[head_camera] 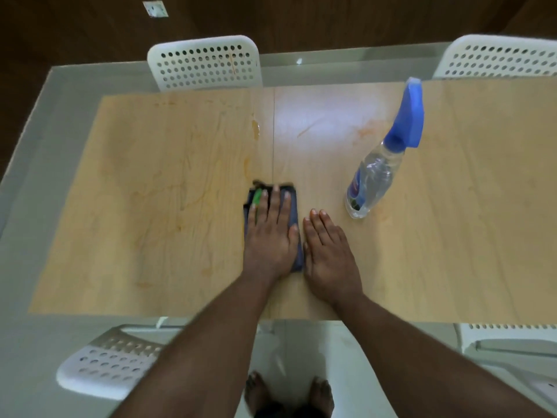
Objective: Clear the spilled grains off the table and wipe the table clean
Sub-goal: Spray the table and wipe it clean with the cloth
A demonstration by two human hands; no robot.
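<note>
as left hand presses cloth, right hand flat

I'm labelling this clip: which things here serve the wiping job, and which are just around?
In use: left hand flat on blue cloth; right hand flat on table; spray bottle.
Just around: white chairs, wall socket.

The left hand lies on the cloth, right hand beside it, spray bottle farther right.

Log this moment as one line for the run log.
wiping | left hand flat on blue cloth | right hand flat on table | spray bottle upright
</note>
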